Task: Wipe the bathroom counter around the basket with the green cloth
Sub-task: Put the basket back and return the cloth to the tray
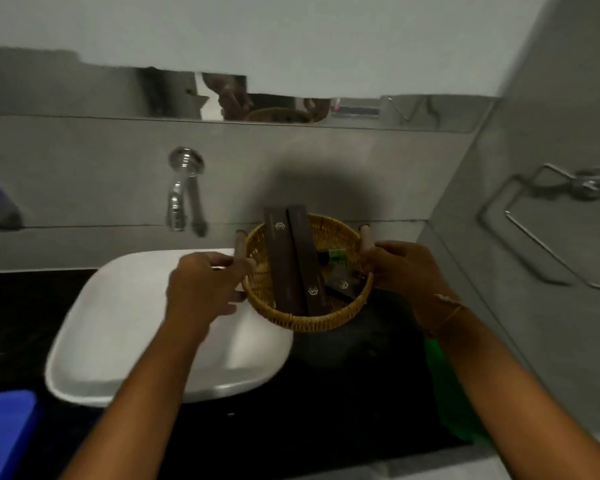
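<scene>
A round wicker basket (309, 320) with two wooden handles holds several dark brown boxes and a small green item. Its shadow on the wall and counter suggests it is raised off the dark counter (343, 403). My left hand (201, 285) grips the left handle. My right hand (406, 268) grips the right handle. The green cloth (454, 393) lies on the counter at the right, partly hidden under my right forearm.
A white basin (118, 341) sits on the counter to the left of the basket, with a chrome wall tap (184, 188) above it. A metal towel ring (551, 216) hangs on the right wall. A blue object (4, 431) is at the lower left.
</scene>
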